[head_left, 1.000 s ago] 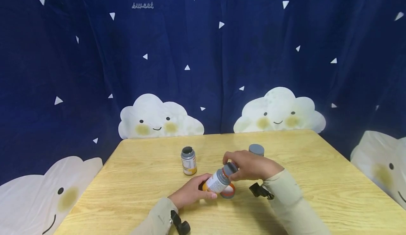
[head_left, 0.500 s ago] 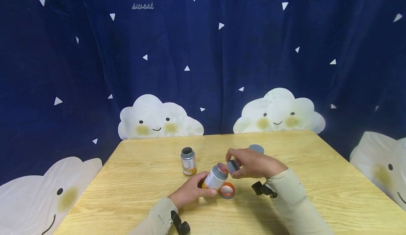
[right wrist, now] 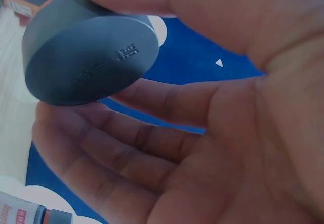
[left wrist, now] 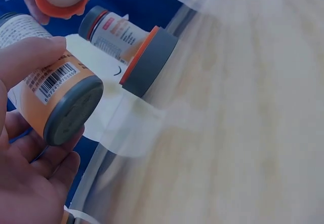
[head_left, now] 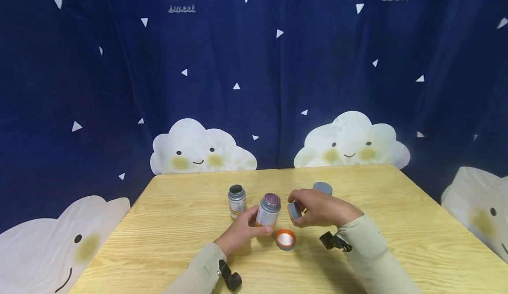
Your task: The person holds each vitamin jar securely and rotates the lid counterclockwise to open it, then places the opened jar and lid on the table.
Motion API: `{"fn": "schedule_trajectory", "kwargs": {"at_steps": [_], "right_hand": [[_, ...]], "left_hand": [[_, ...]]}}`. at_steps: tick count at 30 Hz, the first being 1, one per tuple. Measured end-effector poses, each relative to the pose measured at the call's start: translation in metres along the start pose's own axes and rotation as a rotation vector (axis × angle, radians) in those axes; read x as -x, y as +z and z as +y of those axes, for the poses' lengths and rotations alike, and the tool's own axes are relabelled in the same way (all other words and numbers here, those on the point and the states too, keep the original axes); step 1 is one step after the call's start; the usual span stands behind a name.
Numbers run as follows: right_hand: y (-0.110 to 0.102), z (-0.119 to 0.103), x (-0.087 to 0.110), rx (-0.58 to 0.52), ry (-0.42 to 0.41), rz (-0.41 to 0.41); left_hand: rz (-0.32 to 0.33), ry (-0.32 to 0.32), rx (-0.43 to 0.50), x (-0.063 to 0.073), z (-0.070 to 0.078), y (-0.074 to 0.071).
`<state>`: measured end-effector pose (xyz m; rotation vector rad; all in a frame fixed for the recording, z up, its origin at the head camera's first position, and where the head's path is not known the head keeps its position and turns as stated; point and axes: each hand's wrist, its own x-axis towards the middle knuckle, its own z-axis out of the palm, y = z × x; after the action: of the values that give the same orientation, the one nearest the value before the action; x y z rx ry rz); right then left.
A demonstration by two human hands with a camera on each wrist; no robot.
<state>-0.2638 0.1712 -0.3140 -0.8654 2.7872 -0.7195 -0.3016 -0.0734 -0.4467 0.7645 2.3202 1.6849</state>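
Observation:
My left hand (head_left: 242, 232) grips a white-and-orange bottle (head_left: 267, 214), tilted slightly, its lid off and a purplish patterned surface across the mouth. In the left wrist view the thumb lies along its label, and the dark base (left wrist: 76, 110) faces the camera. To the right of the bottle, apart from it, my right hand (head_left: 325, 208) pinches a grey lid (right wrist: 91, 59) with an orange rim between thumb and fingertips. A second grey lid (head_left: 285, 240) lies on the table between the hands, its orange rim and white inside facing up.
An uncapped bottle (head_left: 237, 201) with a dark mouth stands behind my left hand. At the back right is a capped bottle (head_left: 323, 188), mostly hidden by my right hand. The wooden table (head_left: 178, 210) ends at a blue curtain (head_left: 222, 42) with clouds.
The lid has come off the bottle in my left hand, and my right hand has carried it slightly rightward. The bottle has turned more upright and lifted a little.

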Motion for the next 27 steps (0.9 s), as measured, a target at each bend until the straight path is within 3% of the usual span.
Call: {"fn": "schedule_trajectory", "kwargs": {"at_steps": [6,14,27], "right_hand": [[0.006,0.005,-0.001,0.024,-0.044,-0.011],[0.011,0.022,0.010,0.126,-0.134,0.069],[0.026,0.054,0.027,0.047,-0.175,-0.007]], "left_hand": [[0.026,0.001,0.040,-0.007,-0.002,0.002],[0.051,0.024,0.020,-0.028,-0.003,0.006],[0.068,0.004,0.010,-0.049,-0.014,0.015]]}}
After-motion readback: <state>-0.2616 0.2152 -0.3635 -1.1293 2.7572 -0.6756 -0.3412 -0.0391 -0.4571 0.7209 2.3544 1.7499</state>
